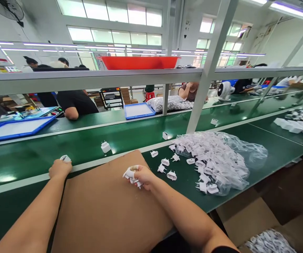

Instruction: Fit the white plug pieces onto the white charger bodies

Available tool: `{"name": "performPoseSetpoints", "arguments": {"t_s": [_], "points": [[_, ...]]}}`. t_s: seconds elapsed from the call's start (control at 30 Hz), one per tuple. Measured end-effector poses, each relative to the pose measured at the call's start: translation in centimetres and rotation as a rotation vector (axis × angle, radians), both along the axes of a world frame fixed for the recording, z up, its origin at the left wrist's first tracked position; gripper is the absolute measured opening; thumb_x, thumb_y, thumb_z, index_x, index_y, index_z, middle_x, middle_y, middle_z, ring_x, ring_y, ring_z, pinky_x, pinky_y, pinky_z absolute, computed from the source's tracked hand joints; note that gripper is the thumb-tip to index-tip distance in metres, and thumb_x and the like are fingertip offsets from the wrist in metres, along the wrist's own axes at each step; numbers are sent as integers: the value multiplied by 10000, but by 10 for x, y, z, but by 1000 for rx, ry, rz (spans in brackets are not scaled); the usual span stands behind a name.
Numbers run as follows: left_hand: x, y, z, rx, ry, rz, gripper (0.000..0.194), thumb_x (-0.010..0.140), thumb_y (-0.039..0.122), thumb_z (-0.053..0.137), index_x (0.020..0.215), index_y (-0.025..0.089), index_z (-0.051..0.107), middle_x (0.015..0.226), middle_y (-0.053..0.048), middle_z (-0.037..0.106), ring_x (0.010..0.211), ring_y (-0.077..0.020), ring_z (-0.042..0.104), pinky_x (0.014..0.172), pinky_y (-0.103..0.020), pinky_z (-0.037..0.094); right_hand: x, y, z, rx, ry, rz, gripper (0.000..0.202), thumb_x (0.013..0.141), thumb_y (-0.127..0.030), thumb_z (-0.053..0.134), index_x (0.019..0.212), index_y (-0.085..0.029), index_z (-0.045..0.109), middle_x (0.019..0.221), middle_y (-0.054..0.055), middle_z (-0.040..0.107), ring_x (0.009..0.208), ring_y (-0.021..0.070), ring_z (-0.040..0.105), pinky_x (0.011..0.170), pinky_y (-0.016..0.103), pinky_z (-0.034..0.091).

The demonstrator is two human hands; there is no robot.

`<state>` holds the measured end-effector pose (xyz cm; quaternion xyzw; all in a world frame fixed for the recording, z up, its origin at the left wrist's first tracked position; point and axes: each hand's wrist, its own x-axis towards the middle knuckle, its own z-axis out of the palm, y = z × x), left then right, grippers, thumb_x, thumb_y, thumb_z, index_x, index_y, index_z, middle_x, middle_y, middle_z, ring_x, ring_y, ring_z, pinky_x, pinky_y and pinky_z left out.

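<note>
Several white pieces (pixel 129 174) in hands (pixel 59 169) (pixel 146 177)

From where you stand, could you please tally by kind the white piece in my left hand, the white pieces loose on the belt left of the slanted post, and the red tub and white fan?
White piece in left hand: 1
Loose white pieces on belt: 2
Red tub: 1
White fan: 1
Total: 5

Plug pile (pixel 206 153) right of cardboard (pixel 101 211), apparently partly in bag (pixel 255 151).
</note>
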<state>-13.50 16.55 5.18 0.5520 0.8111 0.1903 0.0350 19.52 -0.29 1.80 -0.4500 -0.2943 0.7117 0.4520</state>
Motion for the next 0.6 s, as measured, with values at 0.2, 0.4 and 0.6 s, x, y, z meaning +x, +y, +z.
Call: {"name": "performPoseSetpoints", "arguments": {"t_s": [0.2,0.4,0.6], "points": [[6,-22,16,76,-102,57,386,761,301,541,1098,120,579,976,-165,686,1003,-382,665,772,-432,553,7,1,0,26,-15,-77,478,610,-205,829,1053,-183,650,773,25,705,531,107,607,350,158,344],[63,-74,-4,133,-279,-338,511,832,450,558,1285,213,545,1096,-52,718,946,-234,686,843,-326,553,25,2,6,80,-6,-139,410,565,-236,837,930,-178,660,735,13,683,555,101,586,370,160,332],[132,-146,-42,68,-537,-905,444,838,453,557,1199,206,632,1102,-65,731,931,-226,674,889,-346,541,30,1,7,108,-9,-143,504,540,-319,851,1005,-208,691,764,-8,672,603,87,579,396,148,330]]}}
